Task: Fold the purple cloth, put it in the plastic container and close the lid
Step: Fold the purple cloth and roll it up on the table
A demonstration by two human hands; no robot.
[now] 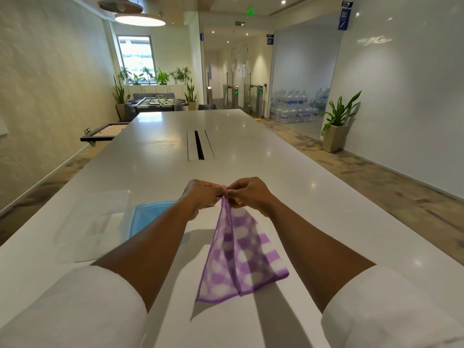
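A purple and white checked cloth (241, 257) hangs in the air above the white table (160, 156), doubled over so its lower edge points toward me. My left hand (200, 197) and my right hand (248, 193) meet at its top, both pinching the upper corners together. A clear plastic container (90, 227) stands open on the table to the left. Its blue lid (148, 217) lies flat beside it, partly hidden under my left forearm.
A cable slot (200, 144) runs along the middle of the long table. Beyond the far end stand a foosball table (157, 102) and potted plants. Another potted plant (337, 124) and stacked water bottles (296, 106) are off to the right.
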